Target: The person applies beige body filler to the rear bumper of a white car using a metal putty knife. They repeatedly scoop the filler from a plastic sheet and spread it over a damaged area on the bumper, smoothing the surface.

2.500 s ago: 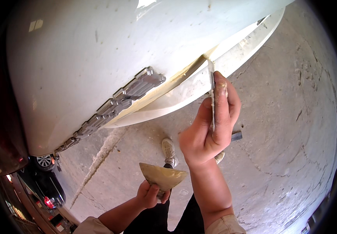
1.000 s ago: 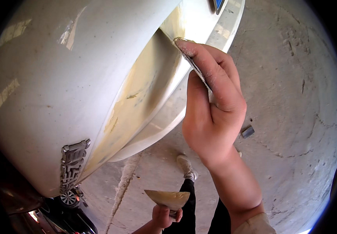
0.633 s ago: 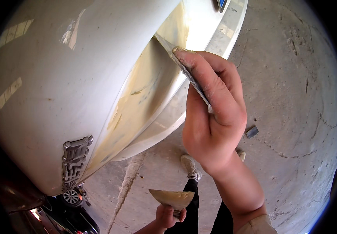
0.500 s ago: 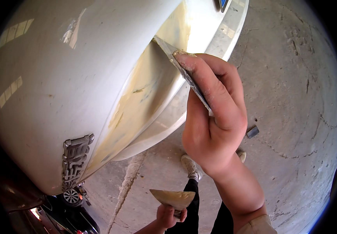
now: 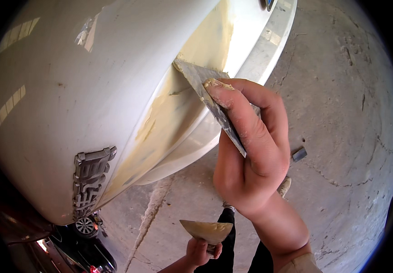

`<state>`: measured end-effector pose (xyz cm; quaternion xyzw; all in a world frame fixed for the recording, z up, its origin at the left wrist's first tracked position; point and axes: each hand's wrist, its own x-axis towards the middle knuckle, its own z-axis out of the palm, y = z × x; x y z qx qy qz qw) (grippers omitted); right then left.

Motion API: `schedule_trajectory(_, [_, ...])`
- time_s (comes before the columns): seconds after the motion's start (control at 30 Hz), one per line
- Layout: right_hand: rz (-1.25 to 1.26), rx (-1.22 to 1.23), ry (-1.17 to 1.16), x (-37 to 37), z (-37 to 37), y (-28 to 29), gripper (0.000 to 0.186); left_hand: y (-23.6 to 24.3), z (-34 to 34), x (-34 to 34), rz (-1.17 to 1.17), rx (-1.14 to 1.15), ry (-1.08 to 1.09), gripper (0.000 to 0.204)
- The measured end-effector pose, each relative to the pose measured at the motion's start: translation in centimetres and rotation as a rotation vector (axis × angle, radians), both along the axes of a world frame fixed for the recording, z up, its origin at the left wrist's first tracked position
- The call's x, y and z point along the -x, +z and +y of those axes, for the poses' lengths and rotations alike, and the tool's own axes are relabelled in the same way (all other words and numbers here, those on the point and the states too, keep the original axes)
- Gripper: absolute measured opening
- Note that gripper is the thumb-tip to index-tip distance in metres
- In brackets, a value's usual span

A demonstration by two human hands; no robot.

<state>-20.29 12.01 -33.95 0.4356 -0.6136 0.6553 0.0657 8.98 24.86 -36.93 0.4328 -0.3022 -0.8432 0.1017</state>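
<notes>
My right hand (image 5: 258, 132) pinches a flat grey metal scraper (image 5: 199, 79) between thumb and fingers. The scraper's far edge rests against the cream body filler (image 5: 208, 38) spread over a recessed band of a white car panel (image 5: 73, 86). Filler is smeared on a fingertip and along the blade's edge. Low in the view, my left hand (image 5: 200, 253) grips the handle of a wide putty knife (image 5: 208, 231). Its broad blade faces up and carries yellowish filler. The handle is mostly hidden by my fingers.
A raised metallic emblem (image 5: 91, 179) sits on the panel's left part. The white bumper (image 5: 183, 161) juts out below the filled band. On the cracked concrete floor (image 5: 342, 113) lies a small dark block (image 5: 299, 154). A dark car (image 5: 85, 248) stands at the lower left.
My right hand has drawn the scraper a little nearer along the filler, and more of its blade face shows. My left hand keeps its hold on the putty knife. The view has shifted slightly.
</notes>
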Motion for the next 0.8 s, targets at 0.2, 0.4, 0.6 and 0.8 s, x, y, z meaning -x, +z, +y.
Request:
schedule_trajectory(0.2, [-0.015, -0.024, 0.035, -0.7, 0.3, 0.0, 0.039, -0.1, 0.0, -0.4, 0.008, 0.008, -0.013, 0.067])
schedule_trajectory(0.4, [0.029, -0.059, 0.047, -1.3, 0.9, 0.2, 0.043, 0.3, -0.1, -0.1, -0.097, 0.032, -0.014, 0.072])
schedule_trajectory(0.6, [0.056, -0.015, 0.019, -2.1, 0.3, -0.5, 0.047, 0.2, -0.7, -0.2, -0.089, 0.046, -0.054, 0.073])
schedule_trajectory(0.8, [0.084, -0.098, 0.027, -3.0, 1.1, 0.2, 0.049, -0.3, -0.6, -1.3, -0.03, 0.004, -0.045, 0.068])
